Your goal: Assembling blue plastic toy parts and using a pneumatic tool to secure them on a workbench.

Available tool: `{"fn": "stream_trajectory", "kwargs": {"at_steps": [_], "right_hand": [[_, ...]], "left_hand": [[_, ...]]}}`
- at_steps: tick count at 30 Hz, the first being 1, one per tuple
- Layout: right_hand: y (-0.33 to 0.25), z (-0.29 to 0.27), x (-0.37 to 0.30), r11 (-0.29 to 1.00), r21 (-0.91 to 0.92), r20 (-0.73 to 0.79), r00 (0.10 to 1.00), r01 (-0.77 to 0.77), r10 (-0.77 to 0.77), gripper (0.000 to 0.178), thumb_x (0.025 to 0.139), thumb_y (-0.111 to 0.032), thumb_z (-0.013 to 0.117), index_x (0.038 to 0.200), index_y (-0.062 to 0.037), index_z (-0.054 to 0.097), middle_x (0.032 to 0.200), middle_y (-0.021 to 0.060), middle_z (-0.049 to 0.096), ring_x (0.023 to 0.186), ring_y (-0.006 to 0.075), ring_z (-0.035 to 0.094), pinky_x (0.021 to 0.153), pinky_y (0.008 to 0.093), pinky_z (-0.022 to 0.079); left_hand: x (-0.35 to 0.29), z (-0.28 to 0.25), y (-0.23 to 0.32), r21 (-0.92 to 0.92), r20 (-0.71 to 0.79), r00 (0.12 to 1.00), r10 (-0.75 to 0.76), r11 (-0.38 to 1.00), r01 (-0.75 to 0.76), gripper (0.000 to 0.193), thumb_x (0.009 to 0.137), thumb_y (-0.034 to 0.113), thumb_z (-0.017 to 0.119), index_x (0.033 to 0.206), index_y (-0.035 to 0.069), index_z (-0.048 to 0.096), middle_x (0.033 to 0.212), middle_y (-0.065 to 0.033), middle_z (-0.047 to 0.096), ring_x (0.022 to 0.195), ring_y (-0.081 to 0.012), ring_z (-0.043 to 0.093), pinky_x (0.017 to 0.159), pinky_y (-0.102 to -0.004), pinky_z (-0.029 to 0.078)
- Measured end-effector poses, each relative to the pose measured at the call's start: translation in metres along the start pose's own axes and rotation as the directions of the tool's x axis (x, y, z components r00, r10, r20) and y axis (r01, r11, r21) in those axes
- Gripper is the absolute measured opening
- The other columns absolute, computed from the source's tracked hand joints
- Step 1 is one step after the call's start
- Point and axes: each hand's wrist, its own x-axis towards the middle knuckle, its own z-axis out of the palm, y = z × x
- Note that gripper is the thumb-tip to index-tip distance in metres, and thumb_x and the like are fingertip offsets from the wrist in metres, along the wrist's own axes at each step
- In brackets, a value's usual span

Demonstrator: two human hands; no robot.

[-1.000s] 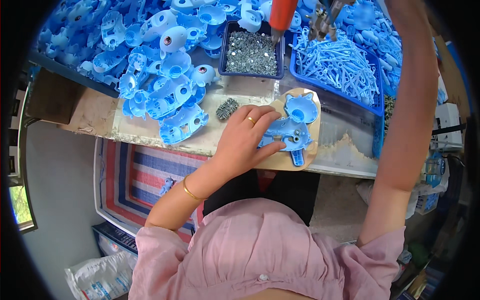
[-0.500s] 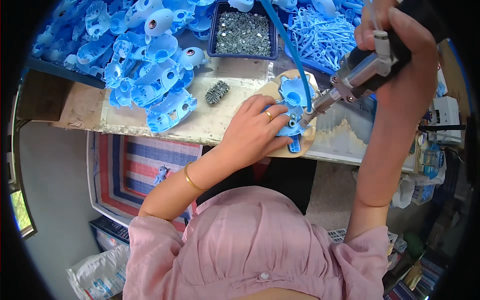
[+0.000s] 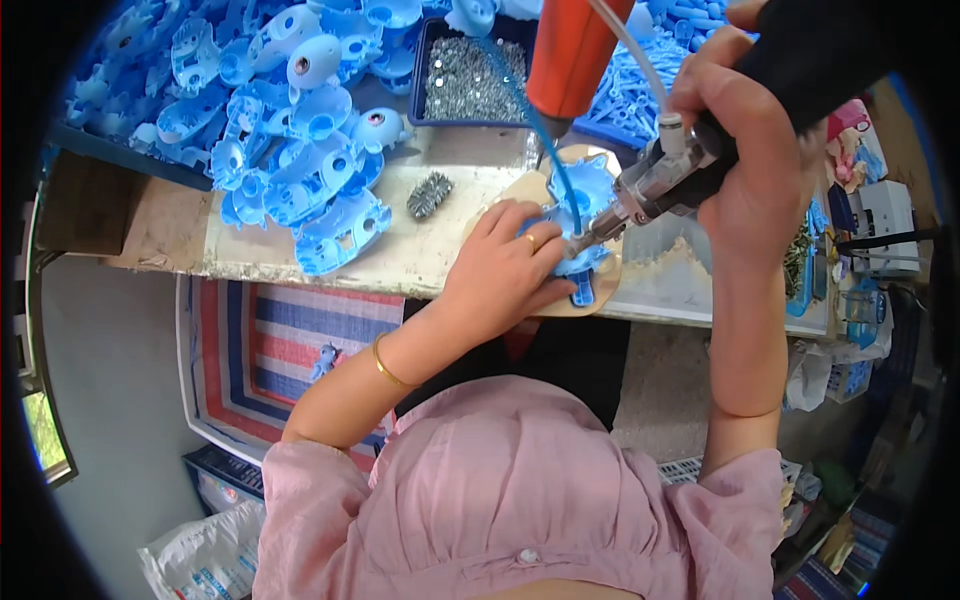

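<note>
My left hand [image 3: 505,255] lies over a light-blue plastic toy shell [image 3: 583,190], fingers curled against its near-left side. The shell rests on a tan, rounded board [image 3: 598,285] at the table's front edge. In my right hand [image 3: 745,150] is a black-and-silver air screwdriver [image 3: 655,180], closed around its dark body and tilted down to the left. The screwdriver's tip meets the shell beside my left fingertips, which partly hide the contact spot. A thin blue hose [image 3: 553,150] runs down to the tip.
An orange-bodied tool [image 3: 572,60] hangs just beyond the board. Left of it stands a dark tray [image 3: 418,95] of small metal screws. A clump of screws [image 3: 430,195] sits on the table [image 3: 400,255]. Blue toy shells [image 3: 345,235] pile up at left; blue strips [image 3: 640,85] lie far right.
My right hand and the screwdriver have moved left, and the tip is lower against the shell. The orange tool has come into view at the top. My left hand stays on the shell.
</note>
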Motion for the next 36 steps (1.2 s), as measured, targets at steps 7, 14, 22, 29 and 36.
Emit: {"fn": "stream_trajectory", "kwargs": {"at_steps": [7,14,22,29,36], "right_hand": [[-0.045,-0.01,0.086,0.976,-0.139,-0.207,0.968,-0.171,0.14,0.045,0.089,-0.039,0.069,0.109,0.0004,0.061,0.072,0.0063,0.062,0.058,0.0124,0.06,0.055,0.025,0.048],[0.013,-0.065,0.124,0.685,0.662,0.381,0.923,-0.305,0.043,0.058,0.098,-0.058,0.058,0.117,-0.0041,0.062,0.094,0.0063,0.066,0.084,0.0158,0.068,0.078,0.0289,0.055],[0.145,-0.165,0.076,0.54,-0.804,-0.219,0.968,-0.25,0.123,0.022,0.089,-0.017,0.065,0.106,-0.008,0.076,0.1,0.0074,0.076,0.09,0.0161,0.07,0.08,0.0305,0.053],[0.211,-0.222,0.078,0.218,-0.919,-0.281,0.933,-0.329,0.223,0.024,0.087,-0.005,0.059,0.106,-0.0064,0.073,0.109,0.0135,0.074,0.101,0.0283,0.07,0.087,0.0369,0.055],[0.215,-0.223,0.088,-0.046,-0.998,-0.048,0.982,-0.04,0.182,0.042,0.086,-0.001,0.062,0.125,-0.0164,0.065,0.127,0.0102,0.06,0.116,0.032,0.059,0.092,0.0444,0.054]], "left_hand": [[0.004,-0.005,0.012,0.031,0.033,0.998,0.049,0.998,-0.05,0.022,0.082,0.025,0.076,0.094,0.012,0.063,0.113,-0.0072,0.062,0.118,-0.0303,0.054,0.109,-0.049,0.04],[-0.005,-0.128,0.017,-0.391,0.205,0.977,-0.063,0.909,0.141,0.019,0.08,0.013,0.076,0.084,0.004,0.061,0.104,-0.0119,0.069,0.094,-0.0328,0.065,0.08,-0.0423,0.05],[-0.101,-0.239,0.03,0.325,0.405,0.642,-0.651,0.759,0.565,0.035,0.078,0.017,0.076,0.108,0.002,0.067,0.097,-0.0148,0.07,0.085,-0.0337,0.064,0.077,-0.0415,0.05],[-0.088,-0.198,0.009,0.105,0.31,0.754,-0.579,0.809,0.578,0.046,0.085,0.022,0.075,0.125,0.003,0.063,0.105,-0.0164,0.069,0.097,-0.0367,0.063,0.085,-0.0443,0.049],[-0.026,-0.138,0.003,-0.055,0.456,0.841,-0.293,0.933,0.355,0.037,0.088,0.021,0.072,0.121,0.005,0.066,0.108,-0.0143,0.069,0.099,-0.0357,0.064,0.087,-0.0416,0.049]]}}
